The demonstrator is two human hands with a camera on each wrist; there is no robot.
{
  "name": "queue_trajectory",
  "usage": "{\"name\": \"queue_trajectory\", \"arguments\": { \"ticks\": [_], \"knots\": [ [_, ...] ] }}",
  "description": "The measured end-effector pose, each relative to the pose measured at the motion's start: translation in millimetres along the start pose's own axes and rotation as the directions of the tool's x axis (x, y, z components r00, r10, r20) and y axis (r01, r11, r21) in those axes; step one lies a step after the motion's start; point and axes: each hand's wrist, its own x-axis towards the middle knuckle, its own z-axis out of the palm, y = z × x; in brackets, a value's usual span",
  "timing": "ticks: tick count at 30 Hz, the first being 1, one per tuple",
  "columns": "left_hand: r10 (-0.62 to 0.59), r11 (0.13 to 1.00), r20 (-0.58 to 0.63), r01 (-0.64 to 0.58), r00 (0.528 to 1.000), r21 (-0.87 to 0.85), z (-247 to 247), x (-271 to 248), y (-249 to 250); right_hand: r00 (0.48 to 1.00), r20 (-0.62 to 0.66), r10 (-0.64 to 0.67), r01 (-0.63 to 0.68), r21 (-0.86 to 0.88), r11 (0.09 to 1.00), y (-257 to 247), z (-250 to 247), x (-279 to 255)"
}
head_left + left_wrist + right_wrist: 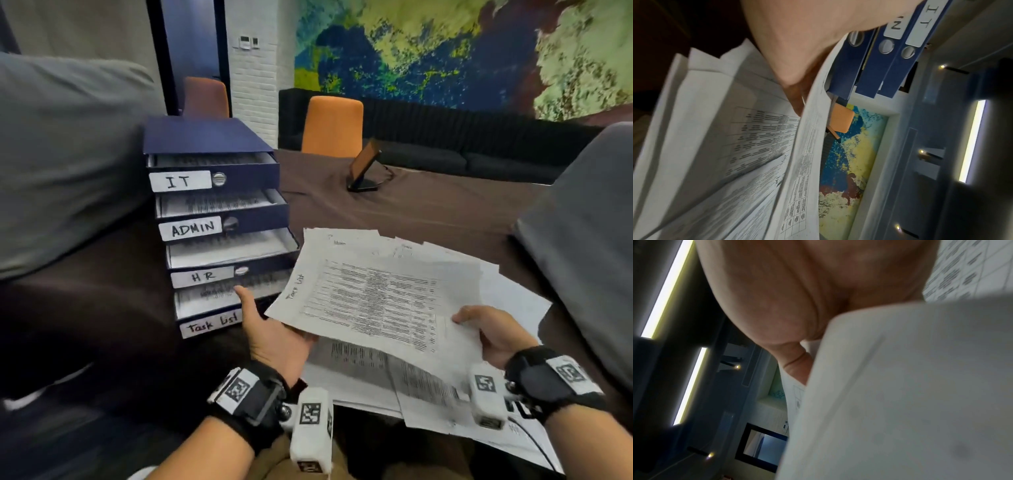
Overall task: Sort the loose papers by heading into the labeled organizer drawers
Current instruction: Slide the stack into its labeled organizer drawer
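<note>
White "Task List" sheet (pixel 373 301) is pinched by left hand (pixel 274 334) and right hand (pixel 496 337); snagging is risked entering the Task List drawer (pixel 205 305) at ten o'clock.

Organizer (pixel 209 137): 1, w/ 4 drawers, all pulled partly out, each w/ 1 white label: IT (pixel 180 181), ADMIN (pixel 190 228), HR (pixel 202 276), Task List (pixel 211 324). Round knobs visible: 3. Lifted sheet (pixel 376 294): 1; loose papers (pixel 394 383) below it: several, exact nr cannot be counted. Hands: 2, left hand (pixel 270 335) and right hand (pixel 496 335). Orange chairs (pixel 332 126): 2. Small standing screen (pixel 364 166): 1.
</note>
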Motion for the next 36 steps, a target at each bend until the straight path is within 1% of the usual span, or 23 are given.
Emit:
{"name": "queue_trajectory", "arguments": {
  "ticks": [2,4,7,10,14,16,17,18,20,21,22,24,25,26,28,30,32,33,34,35,36],
  "knots": [
    [-0.06,0.997,-0.018,0.059,0.998,-0.051,-7.0,-4.0,-7.0,0.998,-0.011,0.054,-0.054,-0.041,0.998,0.2,-6.9,-10.2],
    [-0.087,0.993,-0.051,0.082,0.995,-0.086,-12.6,-4.0,-11.7,0.996,-0.018,0.088,-0.089,-0.102,0.991,-1.8,-13.5,-18.6],
    [-0.077,0.991,-0.125,0.062,0.989,-0.114,-15.1,-4.3,-13.6,0.996,0.025,0.087,-0.083,-0.128,0.988,-4.8,-17.9,-23.4],
    [-0.036,0.994,-0.157,0.02,0.987,-0.107,-13.7,-6.5,-8.8,0.995,0.061,0.083,-0.072,-0.171,0.983,-11.4,-6.5,-21.0],
    [0.06,0.988,-0.182,-0.084,0.981,-0.129,-18.6,-2.9,-1.9,0.99,0.124,0.069,-0.048,-0.168,0.985,-23.7,30.2,-18.0],
    [0.104,0.979,-0.17,-0.131,0.98,-0.158,-20.4,-0.8,1.5,0.987,0.151,0.058,-0.04,-0.121,0.992,-27.9,56.6,-12.3],
    [0.108,0.977,-0.18,-0.138,0.978,-0.164,-20.7,-0.3,3.1,0.986,0.163,0.041,-0.026,-0.095,0.995,-28.8,71.0,-8.8],
    [0.098,0.978,-0.212,-0.134,0.972,-0.161,-21.0,-0.1,4.0,0.985,0.172,0.033,-0.022,-0.064,0.998,-28.1,86.0,-4.9],
    [0.069,0.979,-0.321,-0.126,0.945,-0.16,-21.1,0.3,4.5,0.976,0.214,0.045,-0.041,-0.023,0.999,-22.3,116.2,0.3],
    [0.065,0.981,-0.34,-0.123,0.938,-0.152,-21.7,0.3,3.7,0.962,0.263,0.067,-0.058,-0.044,0.997,-18.2,129.9,0.3],
    [0.073,0.983,-0.33,-0.125,0.941,-0.137,-22.1,-0.1,2.5,0.938,0.33,0.106,-0.079,-0.094,0.992,-14.4,142.7,-2.4],
    [0.123,0.978,-0.3,-0.166,0.946,-0.124,-24.3,1.2,-0.9,0.864,0.463,0.198,-0.107,-0.214,0.971,-9.1,160.4,-10.5],
    [0.132,0.977,-0.309,-0.176,0.942,-0.118,-26.6,2.2,-2.5,0.84,0.494,0.224,-0.105,-0.257,0.961,-7.6,164.4,-11.9],
    [0.12,0.98,-0.331,-0.165,0.936,-0.111,-29.1,2.7,-4.1,0.838,0.496,0.226,-0.089,-0.284,0.955,-6.6,166.1,-12.2],
    [0.069,0.99,-0.369,-0.111,0.927,-0.092,-30.9,2.6,-6.5,0.878,0.438,0.196,-0.066,-0.295,0.953,-4.8,165.1,-8.0],
    [0.014,1.0,-0.404,-0.013,0.915,0.004,-27.7,1.5,-7.0,0.918,0.363,0.162,-0.044,-0.311,0.949,-3.1,161.9,-1.6],
    [-0.042,0.986,-0.429,0.105,0.902,0.126,-23.2,1.6,-9.0,0.935,0.326,0.136,-0.021,-0.335,0.942,-1.2,159.0,3.4],
    [-0.058,0.978,-0.434,0.138,0.899,0.155,-21.5,3.3,-9.2,0.938,0.323,0.128,-0.011,-0.34,0.94,-0.5,158.1,4.2],
    [-0.052,0.978,-0.443,0.135,0.895,0.156,-20.9,5.4,-6.8,0.938,0.324,0.122,-0.003,-0.346,0.938,-0.2,157.4,4.1],
    [-0.026,0.986,-0.458,0.098,0.888,0.136,-21.3,8.1,-1.4,0.938,0.326,0.119,0.002,-0.347,0.938,0.3,156.7,4.2],
    [0.019,0.994,-0.477,0.037,0.879,0.107,-23.6,12.3,5.9,0.937,0.329,0.118,0.004,-0.349,0.937,0.7,156.1,4.0]
  ]
}}
